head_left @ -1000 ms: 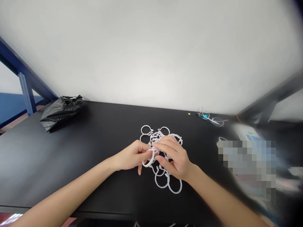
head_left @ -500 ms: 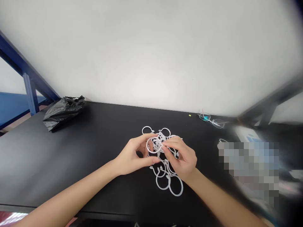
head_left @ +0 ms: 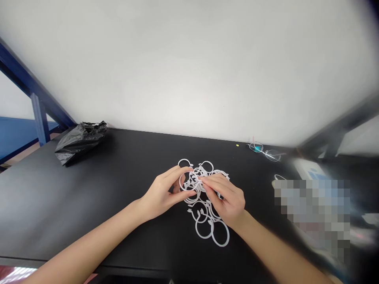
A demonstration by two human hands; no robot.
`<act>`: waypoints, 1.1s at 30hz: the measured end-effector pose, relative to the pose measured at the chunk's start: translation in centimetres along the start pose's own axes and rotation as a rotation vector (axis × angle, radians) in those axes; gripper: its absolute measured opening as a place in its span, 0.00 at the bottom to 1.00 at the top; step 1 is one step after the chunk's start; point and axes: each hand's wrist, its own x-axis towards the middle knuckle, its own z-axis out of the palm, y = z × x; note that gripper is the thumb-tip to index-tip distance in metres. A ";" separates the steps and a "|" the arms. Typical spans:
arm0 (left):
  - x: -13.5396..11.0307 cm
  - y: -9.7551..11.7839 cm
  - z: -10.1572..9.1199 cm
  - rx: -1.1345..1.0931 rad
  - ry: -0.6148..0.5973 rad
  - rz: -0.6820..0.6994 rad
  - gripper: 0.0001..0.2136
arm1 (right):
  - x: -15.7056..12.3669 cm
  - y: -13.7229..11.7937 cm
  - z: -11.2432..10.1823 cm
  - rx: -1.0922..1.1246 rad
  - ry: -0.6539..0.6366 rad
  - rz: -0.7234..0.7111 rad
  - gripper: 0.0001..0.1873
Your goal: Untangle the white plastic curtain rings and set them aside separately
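Note:
A white plastic curtain ring (head_left: 180, 182) is held up above the table between my two hands. My left hand (head_left: 167, 189) has its index finger at the ring's top and its thumb at the bottom, closed on it from the left. Thumb and index finger of my right hand (head_left: 226, 195) pinch the ring's right side, at its small clasp. Beneath and around the hands lies a loose pile of similar white rings (head_left: 220, 242), several of them overlapping. My fingers cover part of that pile, and the clasp's exact position is hidden.
The black table (head_left: 142, 154) meets a pale wall (head_left: 177, 79). A crumpled black plastic bag (head_left: 81, 142) lies at the back left, near a blue metal frame (head_left: 40, 114). Eyeglasses (head_left: 263, 152) rest at the back right. A blurred, pixelated package (head_left: 314, 213) is at the right.
The held ring has shifted slightly left. My left thumb and index finger have drawn closer together, now at the ring's bottom and top. My right hand keeps its pinch.

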 end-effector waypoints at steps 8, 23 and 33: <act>-0.2 -0.5 -1.0 0.268 -0.094 0.129 0.20 | -0.5 0.4 -0.1 -0.008 -0.029 -0.067 0.28; -0.1 -0.3 -1.3 0.247 -0.131 0.112 0.20 | 0.1 -0.1 -0.5 0.034 -0.070 -0.067 0.27; -0.2 0.0 -1.3 0.176 -0.152 0.057 0.17 | -0.2 -0.3 -0.4 0.006 -0.066 -0.014 0.26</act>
